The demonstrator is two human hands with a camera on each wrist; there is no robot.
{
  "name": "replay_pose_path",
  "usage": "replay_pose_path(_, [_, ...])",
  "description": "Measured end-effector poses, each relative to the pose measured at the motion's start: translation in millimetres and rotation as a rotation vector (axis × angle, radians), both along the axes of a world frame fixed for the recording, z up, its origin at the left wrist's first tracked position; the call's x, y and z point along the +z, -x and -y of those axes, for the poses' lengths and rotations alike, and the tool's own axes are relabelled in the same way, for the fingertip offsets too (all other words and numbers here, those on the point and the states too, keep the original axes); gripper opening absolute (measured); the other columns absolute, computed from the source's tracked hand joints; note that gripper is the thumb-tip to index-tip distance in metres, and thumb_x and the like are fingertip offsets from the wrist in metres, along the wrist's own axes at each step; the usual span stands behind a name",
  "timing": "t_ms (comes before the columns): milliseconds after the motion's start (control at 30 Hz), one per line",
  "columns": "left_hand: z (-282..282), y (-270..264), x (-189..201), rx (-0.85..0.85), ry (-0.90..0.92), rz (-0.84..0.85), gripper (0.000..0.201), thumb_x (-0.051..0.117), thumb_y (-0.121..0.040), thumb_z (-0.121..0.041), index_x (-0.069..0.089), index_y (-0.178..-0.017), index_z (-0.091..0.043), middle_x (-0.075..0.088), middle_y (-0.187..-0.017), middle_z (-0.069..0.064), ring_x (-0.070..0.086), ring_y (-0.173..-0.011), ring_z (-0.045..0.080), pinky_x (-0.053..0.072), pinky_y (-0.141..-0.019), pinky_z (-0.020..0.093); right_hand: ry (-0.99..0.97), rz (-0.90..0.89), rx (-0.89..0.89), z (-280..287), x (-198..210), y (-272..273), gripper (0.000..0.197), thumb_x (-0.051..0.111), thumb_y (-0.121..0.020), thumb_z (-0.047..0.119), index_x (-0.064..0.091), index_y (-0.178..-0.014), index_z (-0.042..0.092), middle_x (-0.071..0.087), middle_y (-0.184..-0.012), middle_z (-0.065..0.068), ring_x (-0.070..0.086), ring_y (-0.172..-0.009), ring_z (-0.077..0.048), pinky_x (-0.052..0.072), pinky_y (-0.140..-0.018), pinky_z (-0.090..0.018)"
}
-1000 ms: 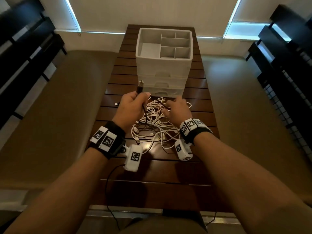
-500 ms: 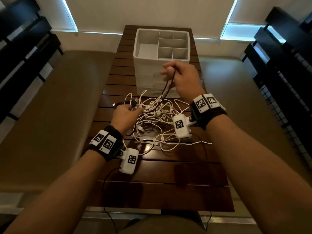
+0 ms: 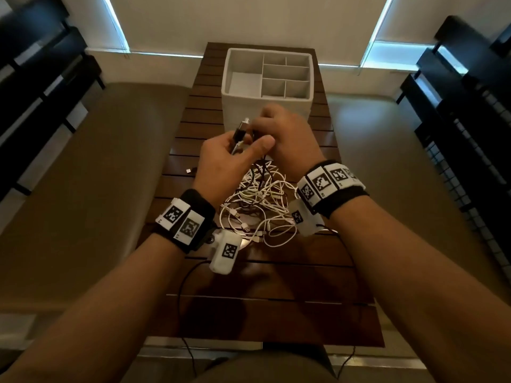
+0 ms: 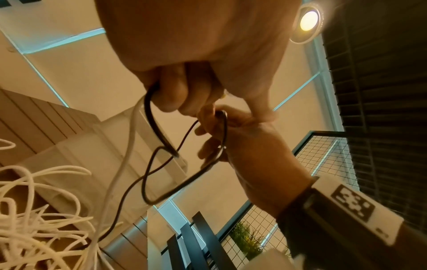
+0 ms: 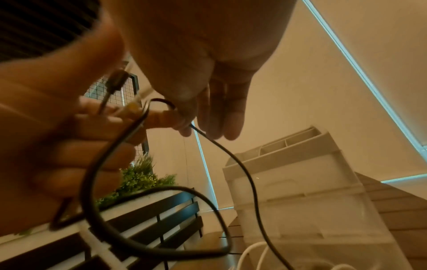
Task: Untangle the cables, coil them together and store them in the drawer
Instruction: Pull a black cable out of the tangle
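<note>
A tangle of white cables (image 3: 257, 205) lies on the wooden table (image 3: 276, 322), in front of a white drawer unit (image 3: 265, 106). Above it my left hand (image 3: 235, 153) grips a black cable (image 3: 239, 132) just below its metal plug, together with one white cable (image 4: 129, 142). My right hand (image 3: 279, 131) is close beside it and pinches the same black cable (image 5: 92, 191) further along. The black cable (image 4: 150, 173) hangs in loops between the two hands and trails down into the white tangle (image 4: 34, 219). The drawer fronts are mostly hidden behind my hands.
The drawer unit's top tray (image 3: 287, 76) has several open compartments. A small loose plug (image 3: 190, 170) lies on the table left of my left hand. Benches flank the table on both sides, with dark slatted racks (image 3: 36, 78) beyond them.
My left hand has lifted off the tangle with the black plug end and a white cable. My right hand has come down and left to meet it.
</note>
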State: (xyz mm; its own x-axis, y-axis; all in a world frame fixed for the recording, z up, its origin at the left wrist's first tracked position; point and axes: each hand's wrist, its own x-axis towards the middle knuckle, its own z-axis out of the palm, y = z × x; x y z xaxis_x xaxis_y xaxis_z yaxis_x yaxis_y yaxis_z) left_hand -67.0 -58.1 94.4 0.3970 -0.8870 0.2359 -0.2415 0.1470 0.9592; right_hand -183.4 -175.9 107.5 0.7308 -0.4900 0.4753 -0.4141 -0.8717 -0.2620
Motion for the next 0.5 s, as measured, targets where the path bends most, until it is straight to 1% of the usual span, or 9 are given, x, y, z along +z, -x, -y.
replay_pose_path(100, [4,-5,-7,0.042,-0.018,0.062,0.024,0.075,-0.096,-0.027,0.075,-0.088,-0.005,0.071,-0.078,0.017,0.066,-0.07,0.026,0.056,-0.068,0.053,-0.045,-0.058,0.01,-3,-4,-5,0.016,0.061,-0.096,0.021,0.075,-0.104,0.018,0.06,-0.09,-0.003,0.053,-0.077,-0.019,0.04,-0.065,-0.031])
replay_pose_path(133, [3,-4,-7,0.035,-0.009,0.073,0.021,0.073,-0.097,-0.024,0.075,-0.09,-0.004,0.073,-0.081,0.017,0.069,-0.074,0.03,0.058,-0.073,0.054,-0.082,-0.062,0.024,-3,-8,-6,0.014,0.061,-0.095,0.018,0.074,-0.101,0.018,0.063,-0.09,-0.002,0.055,-0.078,-0.018,0.04,-0.065,-0.03])
replay_pose_path(167, [1,-4,-7,0.024,0.019,0.066,0.017,0.071,-0.099,-0.019,0.075,-0.09,-0.004,0.075,-0.081,0.009,0.071,-0.076,0.025,0.06,-0.073,0.045,-0.137,-0.052,0.027,-1,-14,-6,0.011,0.062,-0.095,0.017,0.072,-0.099,0.018,0.065,-0.089,0.001,0.056,-0.079,-0.016,0.039,-0.066,-0.027])
replay_pose_path(233, [-3,-3,-1,0.041,0.083,0.045,0.018,0.066,-0.102,-0.013,0.072,-0.088,-0.004,0.072,-0.073,-0.007,0.066,-0.068,0.005,0.053,-0.067,0.021,-0.281,-0.036,-0.021,4,-33,-3,0.009,0.065,-0.097,0.018,0.073,-0.099,0.016,0.068,-0.087,0.003,0.059,-0.077,-0.013,0.038,-0.065,-0.023])
replay_pose_path(267, [-4,-5,1,0.061,0.108,0.032,0.02,0.064,-0.103,-0.013,0.071,-0.087,-0.004,0.067,-0.069,-0.011,0.061,-0.062,0.0,0.049,-0.064,0.017,-0.364,-0.057,-0.072,7,-46,1,0.01,0.066,-0.098,0.019,0.074,-0.099,0.015,0.068,-0.085,0.003,0.06,-0.075,-0.014,0.039,-0.066,-0.025])
replay_pose_path(333, [-6,-9,1,0.089,0.138,-0.005,0.025,0.063,-0.105,-0.02,0.069,-0.083,-0.009,0.059,-0.062,-0.012,0.049,-0.053,0.002,0.041,-0.057,0.018,-0.554,-0.165,-0.173,11,-72,12,0.012,0.069,-0.098,0.022,0.076,-0.099,0.012,0.069,-0.083,0.0,0.064,-0.072,-0.017,0.049,-0.067,-0.032])
replay_pose_path(400, [-7,-15,-2,0.104,0.128,-0.019,0.028,0.063,-0.105,-0.023,0.067,-0.081,-0.01,0.054,-0.058,-0.014,0.044,-0.052,0.004,0.039,-0.055,0.019,-0.789,-0.213,-0.217,12,-91,24,0.014,0.067,-0.1,0.021,0.075,-0.101,0.01,0.072,-0.084,-0.011,0.068,-0.063,-0.022,0.061,-0.061,-0.04])
replay_pose_path(467, [-7,-20,-10,0.104,0.078,0.009,0.032,0.063,-0.105,-0.022,0.067,-0.08,-0.002,0.055,-0.058,-0.009,0.046,-0.054,0.006,0.041,-0.056,0.02,-0.916,-0.108,-0.223,11,-97,27,0.013,0.064,-0.102,0.02,0.074,-0.1,0.012,0.073,-0.083,-0.014,0.065,-0.053,-0.022,0.061,-0.053,-0.04])
replay_pose_path(500, [-7,-22,-16,0.104,0.043,0.027,0.034,0.063,-0.105,-0.023,0.067,-0.079,0.0,0.058,-0.06,0.002,0.048,-0.057,0.009,0.042,-0.059,0.022,-0.919,-0.024,-0.228,11,-92,26,0.012,0.064,-0.102,0.018,0.075,-0.099,0.014,0.074,-0.082,-0.013,0.063,-0.052,-0.021,0.059,-0.051,-0.038])
